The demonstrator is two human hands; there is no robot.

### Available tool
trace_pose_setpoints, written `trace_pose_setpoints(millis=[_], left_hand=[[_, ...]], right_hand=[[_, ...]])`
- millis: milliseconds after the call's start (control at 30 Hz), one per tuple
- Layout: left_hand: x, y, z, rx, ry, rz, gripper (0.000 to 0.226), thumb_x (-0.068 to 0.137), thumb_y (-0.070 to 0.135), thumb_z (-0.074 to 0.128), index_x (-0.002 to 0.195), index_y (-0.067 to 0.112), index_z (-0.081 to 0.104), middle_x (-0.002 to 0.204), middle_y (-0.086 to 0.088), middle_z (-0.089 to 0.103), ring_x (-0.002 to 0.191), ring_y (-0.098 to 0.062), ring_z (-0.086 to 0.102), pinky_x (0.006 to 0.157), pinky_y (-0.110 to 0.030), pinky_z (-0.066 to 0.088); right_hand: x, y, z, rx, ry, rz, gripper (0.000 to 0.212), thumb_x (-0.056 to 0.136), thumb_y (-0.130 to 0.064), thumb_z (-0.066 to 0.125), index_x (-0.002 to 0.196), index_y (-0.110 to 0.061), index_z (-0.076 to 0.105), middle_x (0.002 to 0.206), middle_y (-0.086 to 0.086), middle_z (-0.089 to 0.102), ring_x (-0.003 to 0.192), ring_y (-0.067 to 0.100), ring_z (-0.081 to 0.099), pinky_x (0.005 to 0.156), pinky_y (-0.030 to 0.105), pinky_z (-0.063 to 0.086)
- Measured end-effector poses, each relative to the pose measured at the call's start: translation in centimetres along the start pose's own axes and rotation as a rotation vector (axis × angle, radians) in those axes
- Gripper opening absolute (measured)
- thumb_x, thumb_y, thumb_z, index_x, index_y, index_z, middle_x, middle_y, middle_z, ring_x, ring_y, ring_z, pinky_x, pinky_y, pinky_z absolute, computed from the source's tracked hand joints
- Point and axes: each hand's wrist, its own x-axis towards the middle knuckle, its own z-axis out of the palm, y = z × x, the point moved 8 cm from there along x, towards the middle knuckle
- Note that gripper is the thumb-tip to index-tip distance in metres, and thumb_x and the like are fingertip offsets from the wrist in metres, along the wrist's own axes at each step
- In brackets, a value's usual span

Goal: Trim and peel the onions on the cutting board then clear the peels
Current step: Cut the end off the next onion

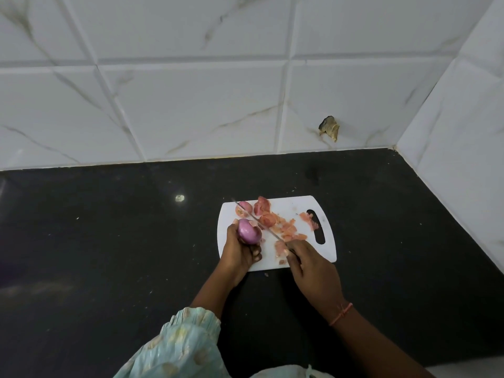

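The left hand curls round a purple onion, holding it over the near left part of the white cutting board. The right hand grips a knife whose blade runs up and left past the onion. This looks like trimming an end; next the blade must bite the tip while fingers stay clear. Another onion and loose peels lie beyond.
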Motion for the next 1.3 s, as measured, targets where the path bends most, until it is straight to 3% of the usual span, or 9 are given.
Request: trace_pose_setpoints(millis=[100, 233, 400, 567, 767, 1067, 1300], left_hand=[[0.0, 0.0, -0.1, -0.022, 0.004, 0.006, 0.063, 0.103, 0.056, 0.024, 0.097, 0.006, 0.060, 0.071, -0.010, 0.047, 0.054, -0.015, 0.040, 0.056, -0.029, 0.034], [0.3, -0.2, -0.2, -0.027, 0.015, -0.003, 0.068, 0.102, 0.062, 0.024, 0.088, 0.005, 0.059, 0.068, -0.011, 0.047, 0.051, -0.015, 0.043, 0.053, -0.028, 0.036], [0.1, -0.2, -0.3, -0.042, 0.031, 0.008, 0.067, 0.104, 0.059, 0.019, 0.089, 0.008, 0.060, 0.065, -0.009, 0.050, 0.054, -0.015, 0.045, 0.056, -0.027, 0.041], [0.1, -0.4, -0.3, -0.083, 0.000, -0.020, 0.071, 0.100, 0.067, 0.020, 0.097, 0.008, 0.060, 0.066, -0.008, 0.056, 0.051, -0.013, 0.042, 0.052, -0.025, 0.040], [0.5, -0.4, -0.8, -0.071, 0.022, 0.000, 0.070, 0.104, 0.061, 0.018, 0.093, 0.007, 0.060, 0.071, -0.010, 0.056, 0.048, -0.012, 0.048, 0.048, -0.024, 0.046], [0.2, -0.3, -0.9, -0.071, 0.005, 0.000, 0.067, 0.104, 0.061, 0.020, 0.094, 0.008, 0.060, 0.080, -0.013, 0.053, 0.053, -0.012, 0.043, 0.052, -0.024, 0.043], [-0.1, -0.1, -0.6, -0.096, 0.016, -0.025, 0.063, 0.104, 0.058, 0.020, 0.095, 0.008, 0.059, 0.065, -0.006, 0.053, 0.053, -0.012, 0.039, 0.048, -0.023, 0.038]], right_hand=[[-0.2, 1.5, -0.3, -0.003, 0.015, 0.061, 0.017, 0.099, -0.030, 0.051, 0.115, -0.027, 0.057, 0.105, -0.011, 0.063, 0.085, 0.007, 0.063, 0.061, 0.023, 0.050], [-0.2, 0.1, -0.8, 0.111, 0.032, 0.005, 0.016, 0.100, -0.032, 0.051, 0.112, -0.026, 0.058, 0.104, -0.015, 0.062, 0.087, 0.002, 0.060, 0.067, 0.021, 0.050], [-0.6, -1.4, 0.2, 0.076, -0.006, -0.119, 0.011, 0.101, -0.034, 0.048, 0.109, -0.028, 0.054, 0.093, -0.015, 0.057, 0.073, 0.003, 0.055, 0.056, 0.023, 0.047], [-0.2, 1.0, 0.4, 0.056, 0.031, -0.002, 0.015, 0.100, -0.031, 0.049, 0.113, -0.027, 0.055, 0.101, -0.011, 0.062, 0.081, 0.005, 0.060, 0.061, 0.022, 0.050], [-0.7, -1.3, 0.9, 0.041, -0.025, -0.142, 0.013, 0.100, -0.032, 0.052, 0.112, -0.027, 0.057, 0.093, -0.015, 0.055, 0.069, 0.000, 0.052, 0.053, 0.020, 0.045], [-0.3, -1.0, 1.5, -0.011, -0.027, -0.156, 0.017, 0.102, -0.035, 0.048, 0.112, -0.026, 0.058, 0.095, -0.013, 0.056, 0.068, 0.003, 0.053, 0.049, 0.018, 0.042], [-0.4, -0.8, 1.3, -0.026, -0.023, -0.166, 0.025, 0.101, -0.037, 0.044, 0.115, -0.024, 0.060, 0.097, -0.014, 0.057, 0.068, 0.003, 0.054, 0.049, 0.016, 0.042]])
